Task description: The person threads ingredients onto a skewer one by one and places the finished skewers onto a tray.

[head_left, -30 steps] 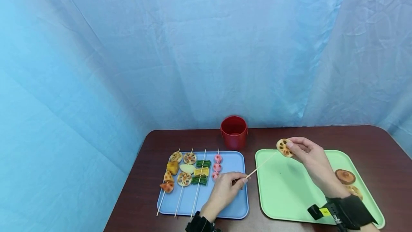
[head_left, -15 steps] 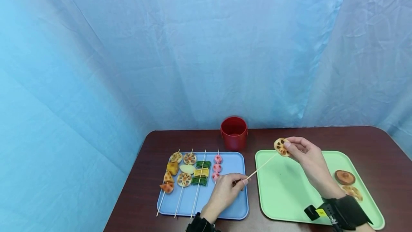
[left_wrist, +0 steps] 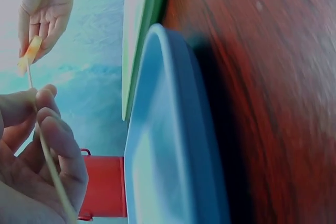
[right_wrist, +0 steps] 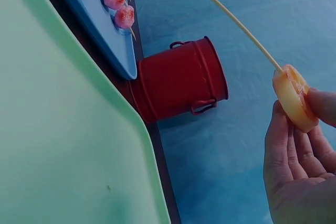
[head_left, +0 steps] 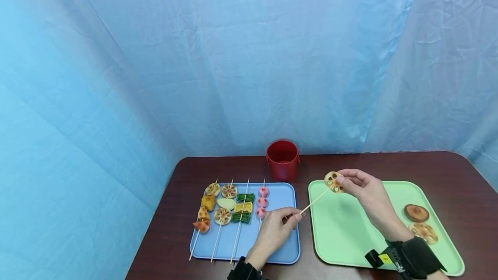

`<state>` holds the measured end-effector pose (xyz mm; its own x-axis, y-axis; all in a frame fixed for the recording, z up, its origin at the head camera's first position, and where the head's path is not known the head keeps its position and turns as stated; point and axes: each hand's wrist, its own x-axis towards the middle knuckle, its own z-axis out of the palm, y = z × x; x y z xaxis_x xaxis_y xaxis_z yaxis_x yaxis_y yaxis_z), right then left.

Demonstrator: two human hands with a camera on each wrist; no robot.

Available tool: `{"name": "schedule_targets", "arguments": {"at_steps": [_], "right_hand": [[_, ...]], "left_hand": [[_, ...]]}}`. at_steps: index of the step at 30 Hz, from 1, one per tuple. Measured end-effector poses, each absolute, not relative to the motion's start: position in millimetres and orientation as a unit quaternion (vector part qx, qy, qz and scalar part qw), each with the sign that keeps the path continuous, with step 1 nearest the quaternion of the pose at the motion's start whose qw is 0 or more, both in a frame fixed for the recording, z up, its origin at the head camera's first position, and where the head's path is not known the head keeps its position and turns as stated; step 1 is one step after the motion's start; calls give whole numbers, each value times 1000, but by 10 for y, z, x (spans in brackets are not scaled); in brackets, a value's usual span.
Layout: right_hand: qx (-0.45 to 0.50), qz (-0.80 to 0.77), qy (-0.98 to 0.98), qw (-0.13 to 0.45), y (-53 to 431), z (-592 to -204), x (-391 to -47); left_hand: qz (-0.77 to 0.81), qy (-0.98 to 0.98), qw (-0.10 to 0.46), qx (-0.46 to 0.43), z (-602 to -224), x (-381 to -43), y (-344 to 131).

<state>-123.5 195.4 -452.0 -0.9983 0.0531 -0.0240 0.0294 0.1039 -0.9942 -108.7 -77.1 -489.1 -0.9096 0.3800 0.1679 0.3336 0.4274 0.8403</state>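
My left hand [head_left: 274,230] pinches a thin wooden skewer [head_left: 314,201] between thumb and fingertips, above the right side of the blue tray [head_left: 285,193]. The skewer slants up to the right. At its far end my right hand [head_left: 367,193] pinches a round lotus root slice [head_left: 332,182] over the green tray's back left corner. In the right wrist view the skewer meets the edge of that lotus root slice [right_wrist: 291,98]; how deep it goes in is hidden. The left wrist view shows the skewer [left_wrist: 52,166] running back across the left palm.
Several loaded skewers lie on the blue tray, one with pink balls [head_left: 262,202], one with green and yellow pieces [head_left: 243,207]. A brown mushroom-like slice [head_left: 416,213] and another lotus root slice [head_left: 424,233] lie on the green tray [head_left: 342,245]. A red bucket [head_left: 283,165] stands behind.
My right hand has brought the lotus root slice leftward and slightly down, nearer the left hand. Less skewer shows between the left hand and the slice. The left hand has barely moved.
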Motion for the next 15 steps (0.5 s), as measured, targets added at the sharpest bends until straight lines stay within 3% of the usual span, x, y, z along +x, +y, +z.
{"name": "schedule_targets", "arguments": {"at_steps": [15], "right_hand": [[-50, 681, -731, -26, 1694, -4648, -1181]], "left_hand": [[584, 798, 21, 146, -4897, -1075, -606]]}}
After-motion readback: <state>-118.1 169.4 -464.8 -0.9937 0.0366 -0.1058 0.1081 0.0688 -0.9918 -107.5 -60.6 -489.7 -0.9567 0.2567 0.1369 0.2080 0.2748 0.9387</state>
